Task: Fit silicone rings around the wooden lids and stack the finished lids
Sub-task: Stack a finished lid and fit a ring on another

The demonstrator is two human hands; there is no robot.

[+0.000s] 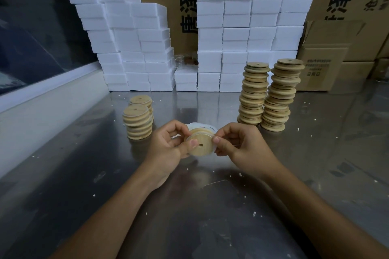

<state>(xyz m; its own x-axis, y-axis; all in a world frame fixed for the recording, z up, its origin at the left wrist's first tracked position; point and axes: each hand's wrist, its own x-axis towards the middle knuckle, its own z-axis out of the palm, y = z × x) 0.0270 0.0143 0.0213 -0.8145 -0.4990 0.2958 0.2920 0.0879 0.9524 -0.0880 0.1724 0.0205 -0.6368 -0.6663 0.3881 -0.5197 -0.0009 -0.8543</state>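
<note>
A round wooden lid (202, 145) with a small centre hole is held above the metal table (210, 206), tilted toward me. My left hand (168, 147) grips its left edge with the thumb on its face. My right hand (237, 145) pinches a translucent silicone ring (214, 147) at the lid's right rim. A pile of white silicone rings (200, 126) lies just behind the lid. Two short stacks of lids (137, 122) stand at the left. Two tall stacks of lids (271, 94) stand at the right.
White foam blocks (143, 48) are piled in walls along the back of the table, with cardboard boxes (328, 65) behind and to the right. Small white crumbs lie scattered on the table. A pale ledge (42, 99) runs along the left side.
</note>
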